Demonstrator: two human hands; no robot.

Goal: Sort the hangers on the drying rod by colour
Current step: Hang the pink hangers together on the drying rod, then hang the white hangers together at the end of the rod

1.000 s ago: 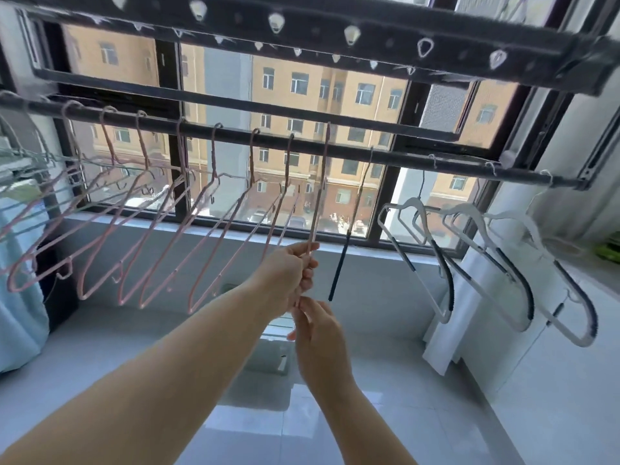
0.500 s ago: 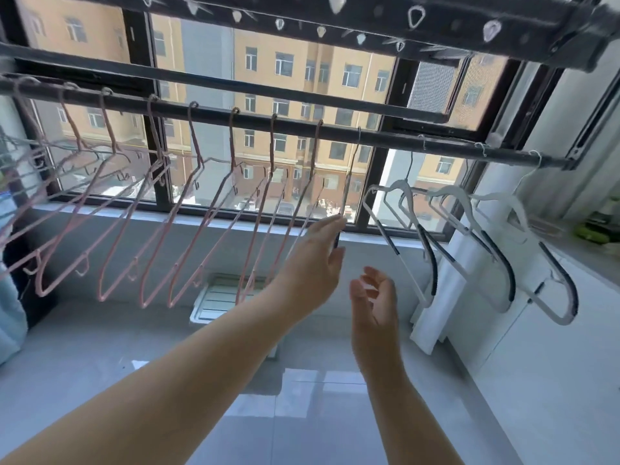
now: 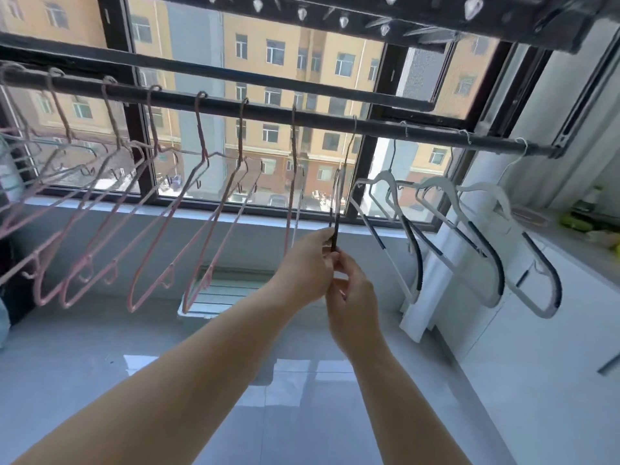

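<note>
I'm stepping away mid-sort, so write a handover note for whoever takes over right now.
Left hand and right hand: both grip the dark hanger, which hangs edge-on from the drying rod between the two groups.
Pink hangers are on the left, white hangers with black grips on the right.
Done: those two groups look sorted.
Left: give the dark hanger its own spot, then let go.

The drying rod ran off the left edge, which also cut the outermost pink hangers. The dark hanger had its lower end hidden between the left hand and right hand. Green items at right were too blurred to identify.
</note>
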